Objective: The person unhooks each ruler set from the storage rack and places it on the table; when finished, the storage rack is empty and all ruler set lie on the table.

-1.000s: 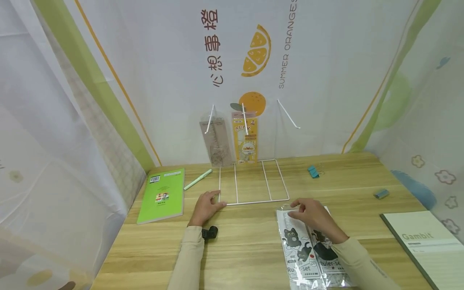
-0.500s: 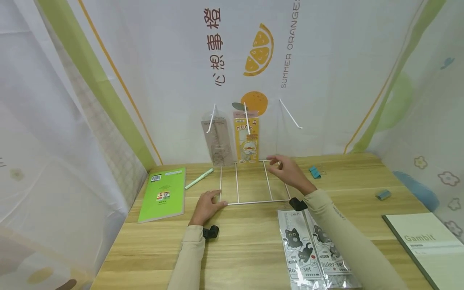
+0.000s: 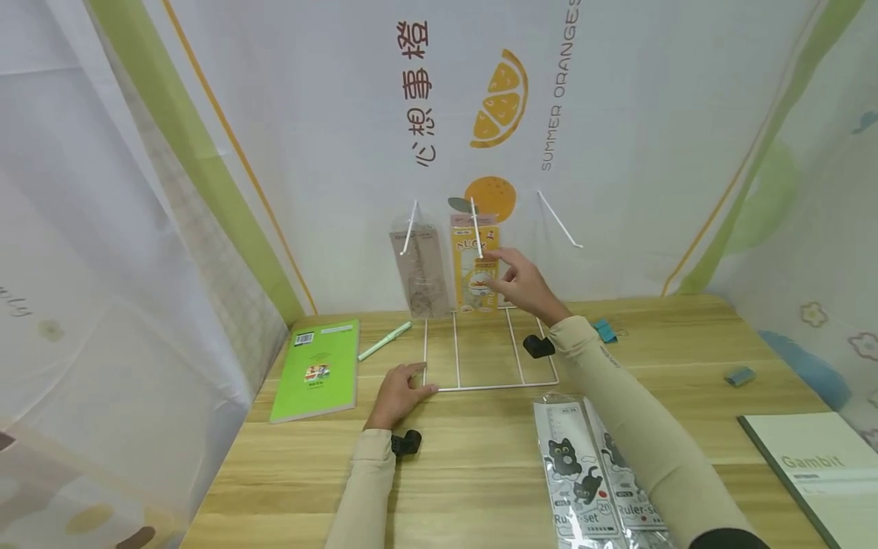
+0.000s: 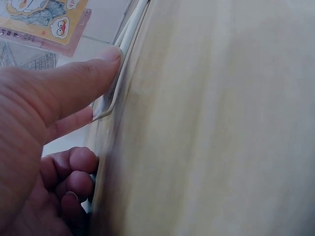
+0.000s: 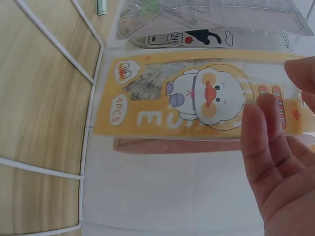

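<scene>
Hanging from the middle peg of the white wire rack (image 3: 488, 358) at the far edge of the table (image 3: 480, 473), the yellow duck ruler pack (image 3: 473, 263) looks light, thin and floppy, its clear plastic sleeve probably slick, so the sensible place to take it seems to be the top edge near the hang hole, pinched between thumb and fingertips and slid along the peg rather than tugged. The right hand (image 3: 523, 284) is stretched far forward over the rack's base, forearm raised off the table, fingers loosely extended and spread toward the upper part of the pack; the right wrist view shows the fingertips (image 5: 261, 128) in front of the pack's printed face, but whether they touch it I cannot tell, and nothing is gripped. The left hand (image 3: 398, 393) lies low on the table at the rack's near left corner, index finger straight and pressing the wire frame, the other fingers curled under. Left of the duck pack hangs a clear ruler pack (image 3: 420, 271); two cat ruler sets (image 3: 593, 480) lie on the near right.
</scene>
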`<move>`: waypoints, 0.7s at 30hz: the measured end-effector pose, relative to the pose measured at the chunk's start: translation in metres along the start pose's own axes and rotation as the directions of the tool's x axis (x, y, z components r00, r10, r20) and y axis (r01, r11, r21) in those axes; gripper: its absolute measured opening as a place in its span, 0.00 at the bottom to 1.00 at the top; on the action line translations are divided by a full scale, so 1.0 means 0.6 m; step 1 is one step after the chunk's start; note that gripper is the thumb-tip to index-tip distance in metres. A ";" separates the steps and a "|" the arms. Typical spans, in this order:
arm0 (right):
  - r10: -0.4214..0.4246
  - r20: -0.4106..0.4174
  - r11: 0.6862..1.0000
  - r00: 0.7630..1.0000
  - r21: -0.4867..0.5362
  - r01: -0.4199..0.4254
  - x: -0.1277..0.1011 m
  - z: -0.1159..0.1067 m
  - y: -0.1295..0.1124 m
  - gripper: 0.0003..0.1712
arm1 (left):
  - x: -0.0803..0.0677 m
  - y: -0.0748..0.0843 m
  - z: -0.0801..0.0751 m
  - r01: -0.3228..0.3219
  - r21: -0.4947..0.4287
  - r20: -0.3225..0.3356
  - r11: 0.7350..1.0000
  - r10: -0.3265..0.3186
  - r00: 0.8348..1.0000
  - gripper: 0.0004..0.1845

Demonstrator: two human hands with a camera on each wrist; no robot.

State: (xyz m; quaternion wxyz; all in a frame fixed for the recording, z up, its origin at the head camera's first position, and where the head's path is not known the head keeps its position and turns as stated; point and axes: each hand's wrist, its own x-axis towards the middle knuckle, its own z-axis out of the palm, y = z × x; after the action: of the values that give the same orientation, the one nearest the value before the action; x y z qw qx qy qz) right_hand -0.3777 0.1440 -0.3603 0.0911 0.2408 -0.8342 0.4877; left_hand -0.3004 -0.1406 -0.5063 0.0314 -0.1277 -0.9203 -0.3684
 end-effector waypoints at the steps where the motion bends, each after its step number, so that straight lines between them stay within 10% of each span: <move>1: 0.007 -0.003 1.000 1.000 0.001 -0.007 0.002 0.000 -0.002 0.31 | 0.001 0.000 0.001 -0.001 0.000 0.001 1.000 0.001 1.000 0.29; 21: -0.017 -0.074 1.000 0.997 -0.009 0.016 0.013 0.000 -0.002 0.31 | 0.002 0.000 0.001 0.005 0.012 -0.002 1.000 -0.005 1.000 0.30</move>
State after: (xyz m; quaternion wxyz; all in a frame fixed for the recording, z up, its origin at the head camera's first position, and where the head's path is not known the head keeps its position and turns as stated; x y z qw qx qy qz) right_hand -0.3838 0.1412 -0.3562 0.1271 0.2289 -0.8302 0.4921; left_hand -0.3015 -0.1401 -0.5068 0.0322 -0.1250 -0.9227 -0.3633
